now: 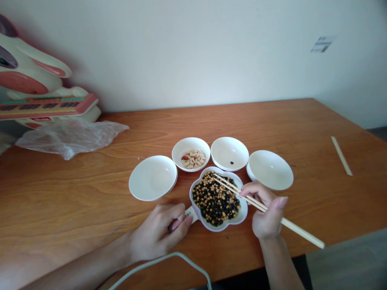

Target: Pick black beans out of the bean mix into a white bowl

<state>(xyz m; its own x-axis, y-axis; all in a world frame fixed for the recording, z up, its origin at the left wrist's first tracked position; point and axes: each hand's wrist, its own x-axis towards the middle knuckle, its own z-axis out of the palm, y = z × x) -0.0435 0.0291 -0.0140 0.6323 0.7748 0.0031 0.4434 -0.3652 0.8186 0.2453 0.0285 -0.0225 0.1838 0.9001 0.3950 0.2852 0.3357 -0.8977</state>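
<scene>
A flower-shaped dish [199, 214] with a handle is filled with mixed black and yellow beans [216, 199]. My left hand [165, 229] is closed around its handle at the lower left. In my right hand [269, 209] is a pair of chopsticks [256, 203], their tips among the beans near the dish's far side; whether they pinch a bean is too small to tell. Just behind the dish, one white bowl [191, 141] contains pale, chopped nut-like pieces with some reddish bits. Beside it, another white bowl [225, 149] has a single black bean in it.
White bowls with nothing visible inside stand at left [152, 179] and right [270, 171]. A clear plastic bag [72, 137] and a toy keyboard [48, 104] are at the back left. A chopstick wrapper [341, 156] lies far right. A pale cable [178, 254] loops in front.
</scene>
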